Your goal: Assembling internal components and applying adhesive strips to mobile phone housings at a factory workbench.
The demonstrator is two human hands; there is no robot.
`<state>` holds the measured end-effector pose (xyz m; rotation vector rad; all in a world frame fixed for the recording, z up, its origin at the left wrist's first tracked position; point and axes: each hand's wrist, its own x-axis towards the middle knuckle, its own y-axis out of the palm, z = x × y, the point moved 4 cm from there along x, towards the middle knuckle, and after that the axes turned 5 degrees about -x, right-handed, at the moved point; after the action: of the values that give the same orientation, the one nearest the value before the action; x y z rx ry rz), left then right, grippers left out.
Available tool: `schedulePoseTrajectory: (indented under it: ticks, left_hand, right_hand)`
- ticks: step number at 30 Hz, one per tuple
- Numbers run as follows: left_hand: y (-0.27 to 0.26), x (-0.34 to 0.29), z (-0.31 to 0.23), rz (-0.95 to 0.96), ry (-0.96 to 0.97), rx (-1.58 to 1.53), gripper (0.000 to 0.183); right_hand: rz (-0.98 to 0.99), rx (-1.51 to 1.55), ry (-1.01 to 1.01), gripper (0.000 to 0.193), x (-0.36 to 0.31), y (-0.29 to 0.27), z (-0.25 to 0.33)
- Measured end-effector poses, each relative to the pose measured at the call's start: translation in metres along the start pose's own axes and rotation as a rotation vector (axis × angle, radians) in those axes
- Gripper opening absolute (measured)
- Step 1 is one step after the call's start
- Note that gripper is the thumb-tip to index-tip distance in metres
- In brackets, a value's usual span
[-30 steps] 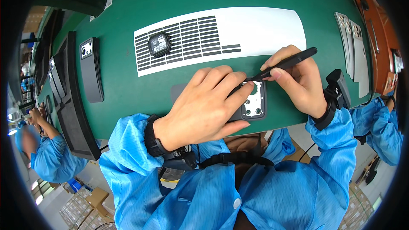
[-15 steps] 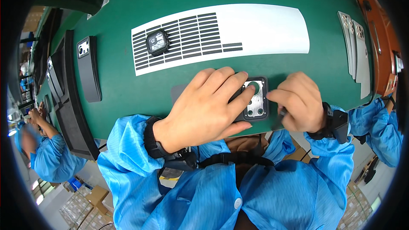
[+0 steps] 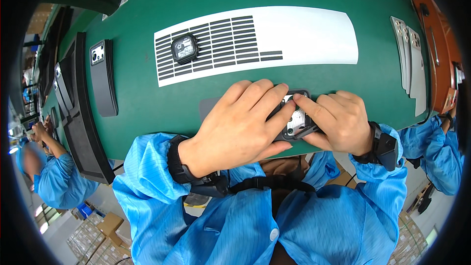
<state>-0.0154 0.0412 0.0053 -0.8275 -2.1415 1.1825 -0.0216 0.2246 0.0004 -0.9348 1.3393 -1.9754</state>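
A grey phone back cover with a silver camera plate lies at the table's near edge. My left hand is closed over it, palm down, covering most of its length, with the index fingertip on the camera plate. My right hand bends over the plate's right side. Its index fingertip presses the plate's upper part, close to the left index. Its thumb sits at the lower right edge, by a small dark piece that the fingers partly hide.
Beyond my hands lies a white sheet of black strips, a digital watch on it. Grey covers are stacked left, beside a black tray. Silver covers stand right, near an orange-brown case. Another person sits left.
My right hand has moved left onto the camera plate, its index finger now reaching the plate's top. The dark piece has come with it to the plate's edge. My left hand stays in place.
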Motion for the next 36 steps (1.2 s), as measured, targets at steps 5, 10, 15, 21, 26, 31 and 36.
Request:
schedulePoseTrajectory:
  ticks: [5,10,15,21,26,31,36]
  left_hand:
    - [-0.001,0.0,0.0,0.003,-0.001,-0.002,0.061]
    - [-0.001,0.0,0.0,0.005,0.0,-0.004,0.06]
    - [0.0,0.001,-0.001,0.006,0.01,0.0,0.058]
    - [0.0,0.0,0.0,0.006,-0.004,-0.009,0.058]
    - [-0.001,-0.001,-0.001,0.014,-0.011,-0.017,0.06]
    - [-0.001,0.001,-0.001,0.013,-0.004,-0.029,0.06]
    - [-0.001,-0.001,-0.001,0.006,-0.006,-0.018,0.06]
  right_hand:
    - [0.007,-0.004,0.01,0.06,0.0,0.0,0.001]
    - [0.056,0.067,0.052,0.06,0.002,-0.001,-0.002]
    - [0.165,0.277,0.164,0.056,0.008,-0.003,-0.003]
    - [0.237,0.261,0.24,0.054,0.013,-0.014,-0.001]
    - [0.068,0.139,0.206,0.052,0.002,-0.008,0.001]
    - [-0.02,-0.01,0.19,0.053,-0.007,0.003,0.004]
    - [-0.049,-0.008,0.125,0.059,-0.007,0.002,0.004]
